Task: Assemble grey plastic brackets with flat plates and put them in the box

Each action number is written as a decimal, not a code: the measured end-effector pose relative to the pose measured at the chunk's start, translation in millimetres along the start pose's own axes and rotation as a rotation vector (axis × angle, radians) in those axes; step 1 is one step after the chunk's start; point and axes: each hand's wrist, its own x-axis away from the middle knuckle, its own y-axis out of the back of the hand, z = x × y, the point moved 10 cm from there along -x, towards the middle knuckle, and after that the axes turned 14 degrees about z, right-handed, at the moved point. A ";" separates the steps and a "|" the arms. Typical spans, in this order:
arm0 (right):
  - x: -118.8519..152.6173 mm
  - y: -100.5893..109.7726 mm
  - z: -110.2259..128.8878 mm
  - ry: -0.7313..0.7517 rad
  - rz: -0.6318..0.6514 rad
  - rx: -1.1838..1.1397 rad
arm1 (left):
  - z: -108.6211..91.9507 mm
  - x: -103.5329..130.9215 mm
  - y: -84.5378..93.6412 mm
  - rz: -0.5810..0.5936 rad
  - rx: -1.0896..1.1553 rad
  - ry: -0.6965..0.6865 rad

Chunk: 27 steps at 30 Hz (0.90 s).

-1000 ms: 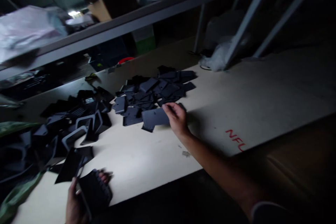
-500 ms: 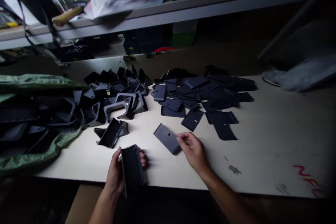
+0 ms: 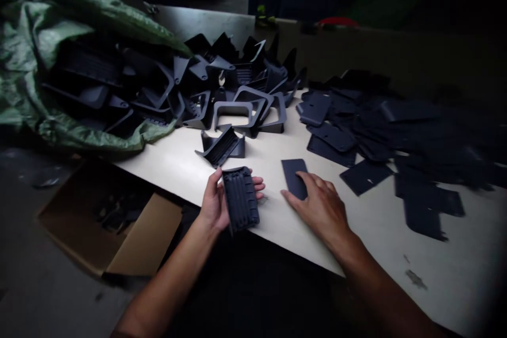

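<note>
My left hand is closed around a dark ribbed plastic housing, held above the table's front edge with its ribbed inner side facing up. To the right, my right hand grips a flat dark plastic plate by its near end, the thumb at the left and the fingers over the right edge. The hand covers the plate's near right corner. Just beyond my left hand lies another ribbed plastic housing, tipped on its side.
A green woven sack at the left spills angular dark housings onto the white table. Many flat plates lie heaped at the right. An open cardboard box with dark parts inside stands below the table at the left.
The view has swung left and down, bringing the cardboard box into sight. My right hand has turned the plate and shifted it left, nearer the housing. My left hand still holds the housing.
</note>
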 end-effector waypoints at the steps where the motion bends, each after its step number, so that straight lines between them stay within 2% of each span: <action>1: -2.1 1.2 1.5 0.015 0.004 0.001 | 0.9 -1.5 -1.1 0.017 0.017 -0.008; 3: -1.9 7.1 6.8 0.054 0.040 -0.098 | 1.2 -3.2 -2.0 0.037 0.038 -0.031; 5: 6.2 18.1 19.4 0.095 0.089 -0.300 | 0.4 -4.2 -2.0 0.039 0.039 -0.055; 8: 29.6 41.5 55.5 0.181 0.099 -0.576 | -1.3 -5.5 -0.8 0.009 0.038 -0.080; 11: 50.4 56.0 102.1 0.339 0.078 -0.596 | -1.0 -6.5 1.5 -0.057 0.042 -0.081; 14: 57.3 53.8 128.6 0.437 0.048 -0.514 | -1.8 -7.4 -0.2 -0.092 0.018 -0.092; 21: 55.5 29.9 133.9 0.464 0.083 -0.489 | -2.1 -8.3 -4.2 -0.091 -0.060 -0.131; 27: 54.9 28.4 134.0 0.471 0.106 -0.519 | -2.7 -7.3 -2.7 -0.101 -0.128 -0.124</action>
